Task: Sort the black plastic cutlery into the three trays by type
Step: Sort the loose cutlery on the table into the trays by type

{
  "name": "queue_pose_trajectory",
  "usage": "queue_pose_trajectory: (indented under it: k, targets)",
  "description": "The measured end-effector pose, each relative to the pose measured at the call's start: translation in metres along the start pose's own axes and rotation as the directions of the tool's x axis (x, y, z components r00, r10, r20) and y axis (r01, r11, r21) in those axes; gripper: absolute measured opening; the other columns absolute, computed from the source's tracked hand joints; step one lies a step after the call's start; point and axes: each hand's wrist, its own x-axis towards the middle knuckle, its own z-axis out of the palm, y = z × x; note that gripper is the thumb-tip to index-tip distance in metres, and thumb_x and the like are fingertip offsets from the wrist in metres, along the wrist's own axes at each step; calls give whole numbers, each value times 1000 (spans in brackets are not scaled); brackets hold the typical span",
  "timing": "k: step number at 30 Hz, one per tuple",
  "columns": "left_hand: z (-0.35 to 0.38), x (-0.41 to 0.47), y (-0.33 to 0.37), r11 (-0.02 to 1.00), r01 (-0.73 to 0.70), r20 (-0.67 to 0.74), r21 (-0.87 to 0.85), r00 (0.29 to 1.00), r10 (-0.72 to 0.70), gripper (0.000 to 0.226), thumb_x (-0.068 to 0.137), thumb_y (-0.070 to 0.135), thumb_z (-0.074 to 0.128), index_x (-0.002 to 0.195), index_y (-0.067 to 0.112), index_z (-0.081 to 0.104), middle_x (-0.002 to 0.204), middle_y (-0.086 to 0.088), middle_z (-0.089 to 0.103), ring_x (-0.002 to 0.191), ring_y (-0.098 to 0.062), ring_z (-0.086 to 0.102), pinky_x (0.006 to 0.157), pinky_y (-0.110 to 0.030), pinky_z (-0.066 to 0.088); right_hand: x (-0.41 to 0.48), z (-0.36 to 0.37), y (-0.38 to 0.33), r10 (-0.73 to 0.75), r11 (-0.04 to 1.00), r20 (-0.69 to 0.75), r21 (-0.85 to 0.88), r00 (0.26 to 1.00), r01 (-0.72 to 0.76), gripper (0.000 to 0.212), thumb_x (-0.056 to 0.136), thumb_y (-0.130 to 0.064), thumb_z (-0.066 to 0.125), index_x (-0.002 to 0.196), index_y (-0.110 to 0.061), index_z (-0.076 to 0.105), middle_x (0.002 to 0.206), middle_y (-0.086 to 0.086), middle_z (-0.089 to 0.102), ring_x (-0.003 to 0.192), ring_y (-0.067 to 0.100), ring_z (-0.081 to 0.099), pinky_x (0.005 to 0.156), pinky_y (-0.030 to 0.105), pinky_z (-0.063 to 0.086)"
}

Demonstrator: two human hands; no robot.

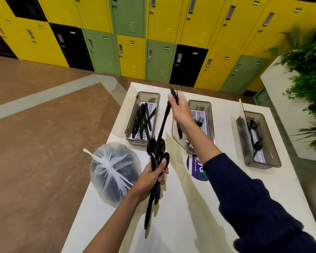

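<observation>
My left fingers (162,177) grip the cutlery bundle (156,154) above the worktop (181,225). My right fingers (171,98) pinch 1 piece (164,121). It is probably light, slick and bendy, so I'd hold the handles.

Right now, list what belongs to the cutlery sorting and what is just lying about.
Job: left hand gripping cutlery bundle; right hand pinching one black piece; knife tray; fork tray; spoon tray.
Lying about: tied white bag; purple sticker; lockers; plant.
</observation>
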Motion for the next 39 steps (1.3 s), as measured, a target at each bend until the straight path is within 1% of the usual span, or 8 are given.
queue_pose_trajectory:
  k: [5,11,18,22,25,29,34,39]
  targets:
    - [-9,6,7,996,11,-5,-94,1000,-12,19,96,30,50,87,13,50,70,2,49,47,-5,32,48,-17,37,39,28,-17,-7,1000,-19,19,1000,7,34,102,-35,34,117,-10,51,97,2,58,87,16,53,78,30,40]
    - [-15,13,10,991,20,-15,-130,1000,-22,22,92,34,54,82,14,49,68,3,48,47,-6,31,47,-18,35,70,52,-1,152,977,-26,158,988,-146,13,103,-23,37,104,-11,42,63,7,57,44,17,57,45,29,51]
    - [-24,30,12,987,4,-46,-160,999,-11,28,86,37,57,77,14,46,68,1,47,45,-5,30,45,-19,32,113,88,19,313,947,41,62,949,-315,9,102,-17,32,109,-11,31,100,9,43,53,14,43,53,28,44]
    - [-29,33,14,989,-1,-48,-146,999,-6,30,88,38,56,77,12,45,68,1,46,46,-6,31,46,-20,33,111,103,38,407,913,154,-43,900,-406,48,100,-29,43,134,2,29,115,13,49,95,26,57,82,36,50]
    - [-30,34,14,991,-4,-57,-137,998,-4,31,87,39,57,79,11,45,68,1,46,46,-6,31,46,-20,33,98,102,43,385,898,200,-305,901,-316,71,94,-44,51,145,0,27,148,16,30,136,32,32,109,39,33]
    - [-28,34,16,991,-4,-58,-136,998,-4,30,86,39,57,78,12,45,67,2,47,46,-6,31,45,-19,33,74,77,23,231,938,321,-325,918,-122,30,94,-24,58,113,-1,57,107,12,54,103,25,56,86,39,50]
    - [-22,31,20,991,-15,-83,-131,997,4,27,88,37,56,83,12,47,67,2,48,45,-6,34,43,-19,37,37,44,0,460,786,608,-618,647,22,20,89,-26,65,80,-8,61,75,4,69,63,11,64,54,20,47]
    - [-11,25,24,994,-16,-106,-106,994,5,21,95,29,51,92,9,45,67,1,46,44,-6,36,41,-19,38,10,42,12,430,749,511,-662,744,21,21,78,-25,77,82,-10,64,72,4,71,67,14,69,59,22,46]
